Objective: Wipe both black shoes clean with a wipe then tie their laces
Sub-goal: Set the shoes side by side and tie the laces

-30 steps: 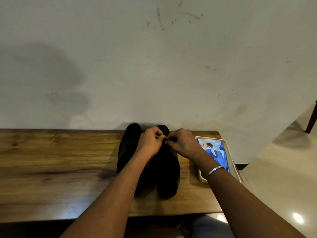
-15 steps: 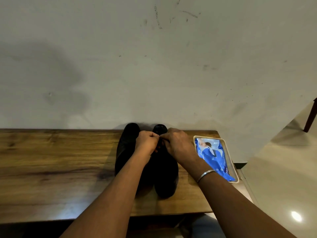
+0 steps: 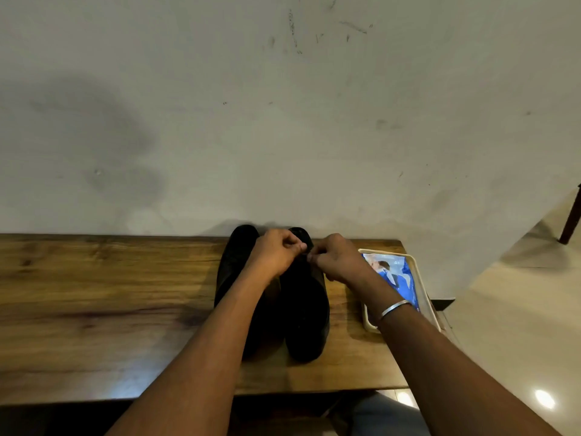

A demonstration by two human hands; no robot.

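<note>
A pale plaster wall [image 3: 283,121], scuffed and stained with grey smudges, rises straight behind a long bench [image 3: 110,294] of glossy brown wood with dark grain. Shiny cream floor [image 3: 518,325] shows past the bench's right end. Two matt black shoes stand side by side on the bench, toes to the wall: the left shoe [image 3: 234,262] is half hidden by the left forearm, and the right shoe [image 3: 306,309] touches it. Just right of them lies a cream tray [image 3: 388,252] with rounded corners, carrying a crinkled blue packet [image 3: 405,275], partly covered by the right wrist. The left hand [image 3: 276,253] and right hand [image 3: 338,261] meet over the right shoe, each grip pinched tight on a thin lace [image 3: 307,253], barely visible against the black. A slim metal bangle [image 3: 394,308] circles the right wrist.
</note>
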